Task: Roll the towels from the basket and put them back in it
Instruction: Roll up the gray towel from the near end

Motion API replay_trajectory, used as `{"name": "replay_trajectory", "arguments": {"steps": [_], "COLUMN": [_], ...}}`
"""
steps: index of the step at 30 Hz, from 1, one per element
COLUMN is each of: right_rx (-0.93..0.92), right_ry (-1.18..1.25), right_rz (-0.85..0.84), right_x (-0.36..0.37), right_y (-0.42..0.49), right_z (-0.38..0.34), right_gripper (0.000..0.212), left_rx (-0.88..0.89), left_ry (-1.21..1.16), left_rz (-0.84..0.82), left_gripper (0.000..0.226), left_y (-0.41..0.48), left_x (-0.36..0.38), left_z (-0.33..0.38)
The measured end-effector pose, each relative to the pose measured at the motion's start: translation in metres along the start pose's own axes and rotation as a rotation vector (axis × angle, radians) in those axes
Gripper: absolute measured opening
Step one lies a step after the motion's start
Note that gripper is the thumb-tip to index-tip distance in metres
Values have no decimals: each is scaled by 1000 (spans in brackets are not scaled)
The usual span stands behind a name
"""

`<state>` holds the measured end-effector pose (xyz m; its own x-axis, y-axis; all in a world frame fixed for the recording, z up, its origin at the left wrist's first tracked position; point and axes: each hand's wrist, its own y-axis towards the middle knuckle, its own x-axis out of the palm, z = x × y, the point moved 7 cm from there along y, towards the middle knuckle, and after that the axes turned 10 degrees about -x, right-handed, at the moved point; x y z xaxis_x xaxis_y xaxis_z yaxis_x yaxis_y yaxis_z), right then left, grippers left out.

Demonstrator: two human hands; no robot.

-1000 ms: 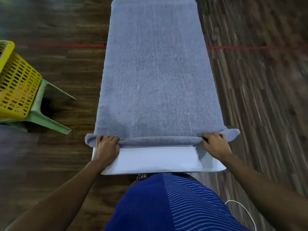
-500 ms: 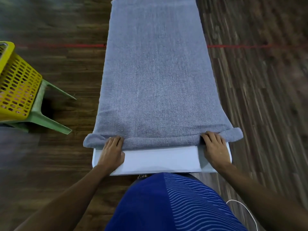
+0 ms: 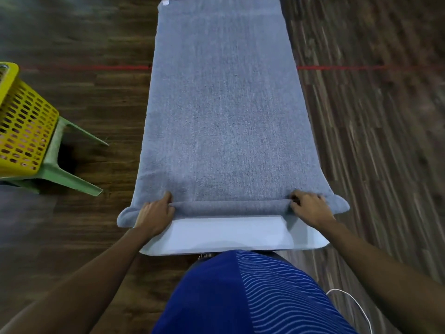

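Landmark = narrow white rectangular table (image 3: pixel 231 235), running away from the person.

Grey-blue terry towel (image 3: pixel 224 116) lies flat along the table top and covers it to the far end; its side edges hang slightly over both long sides of the table; small white label (image 3: pixel 165 2) sits at the towel's far-left corner.

Near end of the towel is wound into 1 thin rolled tube (image 3: pixel 228 208) lying across the table's width; both tube ends stick out past the table's side edges; a bare strip of table top shows between the tube and the table's near edge.

Left hand (image 3: pixel 155 215) is at the table's left edge, curled round the tube with the thumb hooked over its far side; it grips the roll.

Right hand (image 3: pixel 309 208) is at the table's right edge, knuckles up, fingers curled down over the tube; it also grips the roll.

Yellow perforated plastic basket (image 3: pixel 21 126) is well left of the table, sitting on a green plastic stool (image 3: pixel 62 174); something pinkish shows through its holes, cannot tell what.

Dark wood-plank floor (image 3: pixel 373 141) lies under and around the table; a thin red floor line (image 3: pixel 84 68) crosses it on both sides of the table.

Blue wavy-striped shirt (image 3: pixel 252 297) is at the table's near end; a white cable (image 3: pixel 356 307) loops just right of it.
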<state>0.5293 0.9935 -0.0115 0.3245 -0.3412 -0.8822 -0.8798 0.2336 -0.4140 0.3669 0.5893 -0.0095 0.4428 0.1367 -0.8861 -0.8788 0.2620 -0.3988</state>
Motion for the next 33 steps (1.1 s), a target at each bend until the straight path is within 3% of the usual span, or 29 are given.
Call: {"name": "replay_trajectory", "arguments": {"steps": [3, 5, 7, 11, 13, 17, 19, 23, 25, 30, 33], "right_rx": [-71, -155, -210, -240, -238, -204, -175, -57, -23, -96, -202], "right_ry": [-114, -69, -58, -145, -133, -85, -96, -3, 52, -59, -56], "right_rz": [269, 362, 373, 299, 322, 338, 254, -173, -228, 367, 365], "right_x": [-12, -12, -6, 13, 14, 4, -1, 10, 11, -24, -6], "right_y": [0, -4, -10, -26, -27, -15, -9, 10, 13, 8, -4], "right_z": [-2, -9, -16, -20, -18, -18, -19, -7, -3, -7, -14], "right_gripper": [25, 20, 24, 46, 45, 28, 29, 35, 35, 16, 35], "left_rx": [18, 71, 123, 100, 91, 110, 96, -17, -66, 46, 151], "left_ry": [88, 102, 99, 164, 155, 102, 123, 178, 149, 153, 153], "left_rz": [229, 309, 302, 139, 108, 163, 125, 22, 71, 369, 314], "left_gripper": [14, 17, 24, 61, 57, 25, 26, 26, 19, 16, 30], "left_y": [1, -7, -15, -22, -21, -17, -14, 0, 3, -4, -17], "left_x": [-9, -11, -5, 16, 16, -1, -6, -7, -10, -21, -6], "left_z": [-2, 5, 12, 4, 1, 7, 11, 5, 0, 5, 15]}}
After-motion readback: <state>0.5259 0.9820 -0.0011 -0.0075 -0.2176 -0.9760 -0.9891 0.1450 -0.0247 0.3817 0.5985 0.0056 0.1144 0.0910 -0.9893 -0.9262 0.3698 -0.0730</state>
